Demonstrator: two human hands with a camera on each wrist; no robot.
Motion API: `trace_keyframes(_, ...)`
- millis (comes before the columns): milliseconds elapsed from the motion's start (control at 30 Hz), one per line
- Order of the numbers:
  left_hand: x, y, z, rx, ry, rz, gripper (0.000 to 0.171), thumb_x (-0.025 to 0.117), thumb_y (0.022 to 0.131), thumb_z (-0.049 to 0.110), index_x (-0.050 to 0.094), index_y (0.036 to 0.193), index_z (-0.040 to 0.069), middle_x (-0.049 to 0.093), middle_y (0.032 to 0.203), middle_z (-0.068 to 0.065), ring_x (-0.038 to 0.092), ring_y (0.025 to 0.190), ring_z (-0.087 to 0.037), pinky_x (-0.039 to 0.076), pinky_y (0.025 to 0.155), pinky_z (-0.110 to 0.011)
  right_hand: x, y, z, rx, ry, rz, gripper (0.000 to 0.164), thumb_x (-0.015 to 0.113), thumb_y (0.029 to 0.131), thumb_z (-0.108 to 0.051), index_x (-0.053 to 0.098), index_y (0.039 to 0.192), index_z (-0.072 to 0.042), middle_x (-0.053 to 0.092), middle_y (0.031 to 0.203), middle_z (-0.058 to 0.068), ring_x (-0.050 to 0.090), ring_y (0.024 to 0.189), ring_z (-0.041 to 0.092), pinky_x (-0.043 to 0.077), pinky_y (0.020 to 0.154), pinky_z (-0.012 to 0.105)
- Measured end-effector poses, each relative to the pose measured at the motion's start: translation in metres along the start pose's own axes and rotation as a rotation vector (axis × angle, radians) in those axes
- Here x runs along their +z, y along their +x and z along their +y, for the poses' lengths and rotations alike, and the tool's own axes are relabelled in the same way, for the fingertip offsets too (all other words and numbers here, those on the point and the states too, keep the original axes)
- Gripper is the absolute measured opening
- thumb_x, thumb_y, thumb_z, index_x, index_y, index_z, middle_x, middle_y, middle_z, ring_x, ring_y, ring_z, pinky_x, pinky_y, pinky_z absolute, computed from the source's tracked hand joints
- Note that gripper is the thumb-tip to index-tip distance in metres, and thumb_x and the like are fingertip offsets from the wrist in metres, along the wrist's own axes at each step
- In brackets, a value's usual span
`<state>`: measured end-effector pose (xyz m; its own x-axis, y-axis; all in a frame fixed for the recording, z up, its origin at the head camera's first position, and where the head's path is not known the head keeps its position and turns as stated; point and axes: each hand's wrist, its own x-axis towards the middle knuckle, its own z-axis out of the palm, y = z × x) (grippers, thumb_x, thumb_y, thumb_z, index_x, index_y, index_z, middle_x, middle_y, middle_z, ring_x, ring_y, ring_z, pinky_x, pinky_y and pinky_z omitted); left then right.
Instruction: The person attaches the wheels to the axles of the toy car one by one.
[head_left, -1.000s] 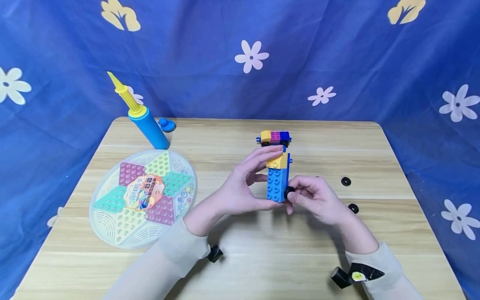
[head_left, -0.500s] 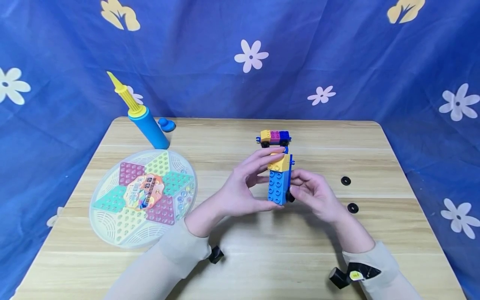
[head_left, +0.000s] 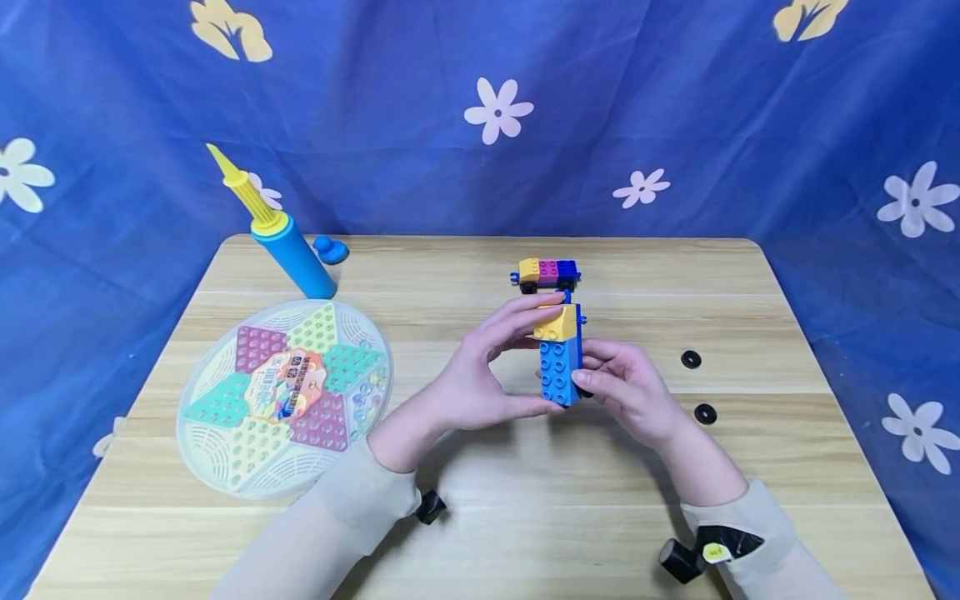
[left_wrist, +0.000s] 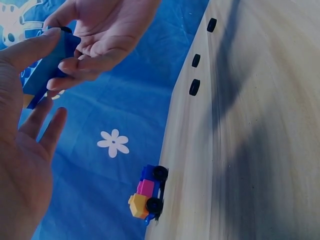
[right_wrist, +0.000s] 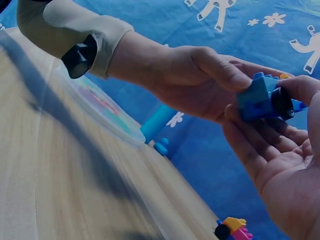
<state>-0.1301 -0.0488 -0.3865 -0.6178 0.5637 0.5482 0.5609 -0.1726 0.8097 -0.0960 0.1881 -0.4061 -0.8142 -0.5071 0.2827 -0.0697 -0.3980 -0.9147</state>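
Left hand (head_left: 474,379), half-curled, grips the toy-brick car (head_left: 557,372); right hand (head_left: 632,392) too. Crooked thumb pressure, I'd say, could dislodge its wheel (right_wrist: 283,103).

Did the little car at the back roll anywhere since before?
No. Judged by the table's back edge, the little car hasn't rolled either way.
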Motion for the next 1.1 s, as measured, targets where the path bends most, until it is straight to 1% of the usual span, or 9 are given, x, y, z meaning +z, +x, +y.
trace_keyframes(167, -0.001, 0.0, -0.001, -0.003, 0.02, -0.01, 0.096, 0.098, 0.067, -0.006, 0.053, 0.152, 0.002, 0.042, 0.164, -0.007, 0.051, 0.141, -0.031, 0.056, 0.104, -0.046, -0.002, -0.002, -0.002, 0.025, -0.017, 0.058, 0.037, 0.053, 0.1, 0.01, 0.07, 0.13, -0.002, 0.076, 0.116, 0.012, 0.074, 0.104, 0.019, 0.06, 0.092, 0.033)
trace_keyframes(267, -0.002, -0.001, -0.001, -0.003, 0.031, -0.01, 0.093, 0.098, 0.068, -0.005, 0.055, 0.15, 0.002, 0.041, 0.164, -0.008, 0.05, 0.142, -0.031, 0.055, 0.104, -0.047, -0.001, -0.004, -0.004, 0.042, -0.043, 0.13, 0.037, 0.059, 0.096, 0.011, 0.069, 0.13, 0.0, 0.076, 0.115, 0.013, 0.075, 0.104, 0.021, 0.061, 0.091, 0.032)
trace_keyframes(433, -0.002, -0.001, 0.0, -0.015, 0.0, -0.008, 0.092, 0.096, 0.07, -0.007, 0.054, 0.151, 0.0, 0.04, 0.165, -0.012, 0.05, 0.142, -0.031, 0.054, 0.104, -0.052, 0.0, -0.006, -0.008, 0.054, -0.15, 0.244, 0.034, 0.067, 0.093, 0.012, 0.068, 0.126, 0.005, 0.077, 0.113, 0.015, 0.076, 0.102, 0.025, 0.062, 0.089, 0.034)
trace_keyframes(533, 0.001, -0.001, 0.0, -0.06, -0.032, 0.014, 0.09, 0.092, 0.076, -0.008, 0.05, 0.154, 0.0, 0.042, 0.164, -0.01, 0.051, 0.142, -0.03, 0.054, 0.106, -0.05, 0.0, -0.006, -0.009, 0.057, -0.205, 0.279, 0.03, 0.07, 0.092, 0.013, 0.067, 0.122, 0.009, 0.077, 0.11, 0.016, 0.077, 0.1, 0.026, 0.063, 0.087, 0.034)
trace_keyframes(667, 0.007, 0.0, 0.0, -0.175, -0.086, 0.077, 0.081, 0.084, 0.087, -0.008, 0.048, 0.158, 0.007, 0.048, 0.161, -0.003, 0.057, 0.138, -0.026, 0.053, 0.107, -0.043, 0.003, -0.004, -0.008, 0.052, -0.247, 0.314, 0.029, 0.073, 0.089, 0.015, 0.067, 0.117, 0.013, 0.077, 0.106, 0.015, 0.078, 0.097, 0.026, 0.063, 0.084, 0.036)
trace_keyframes(767, 0.011, 0.002, 0.001, -0.248, -0.125, 0.129, 0.074, 0.079, 0.092, -0.006, 0.05, 0.158, 0.012, 0.056, 0.154, -0.003, 0.063, 0.13, -0.025, 0.055, 0.105, -0.042, 0.005, -0.002, -0.008, 0.049, -0.262, 0.344, 0.028, 0.076, 0.087, 0.016, 0.068, 0.114, 0.014, 0.078, 0.103, 0.015, 0.078, 0.093, 0.025, 0.064, 0.081, 0.037)
trace_keyframes(867, 0.014, 0.003, 0.002, -0.282, -0.149, 0.168, 0.069, 0.078, 0.094, -0.005, 0.053, 0.156, 0.013, 0.063, 0.146, -0.006, 0.068, 0.122, -0.026, 0.057, 0.102, -0.042, 0.007, 0.0, -0.007, 0.049, -0.274, 0.368, 0.027, 0.079, 0.085, 0.015, 0.069, 0.11, 0.013, 0.078, 0.1, 0.013, 0.078, 0.089, 0.024, 0.064, 0.078, 0.037)
trace_keyframes(967, 0.016, 0.005, 0.003, -0.289, -0.164, 0.192, 0.067, 0.078, 0.093, -0.006, 0.056, 0.154, 0.011, 0.068, 0.136, -0.01, 0.071, 0.116, -0.027, 0.058, 0.099, -0.043, 0.009, 0.002, -0.007, 0.047, -0.283, 0.376, 0.026, 0.081, 0.084, 0.014, 0.07, 0.108, 0.012, 0.078, 0.098, 0.013, 0.078, 0.087, 0.023, 0.065, 0.077, 0.036)
trace_keyframes(1100, 0.017, 0.006, 0.004, -0.302, -0.162, 0.211, 0.064, 0.079, 0.093, -0.005, 0.057, 0.151, 0.009, 0.071, 0.127, -0.011, 0.073, 0.111, -0.026, 0.06, 0.097, -0.043, 0.011, 0.004, -0.006, 0.044, -0.281, 0.378, 0.026, 0.081, 0.084, 0.013, 0.07, 0.106, 0.013, 0.079, 0.097, 0.013, 0.078, 0.086, 0.022, 0.065, 0.077, 0.036)
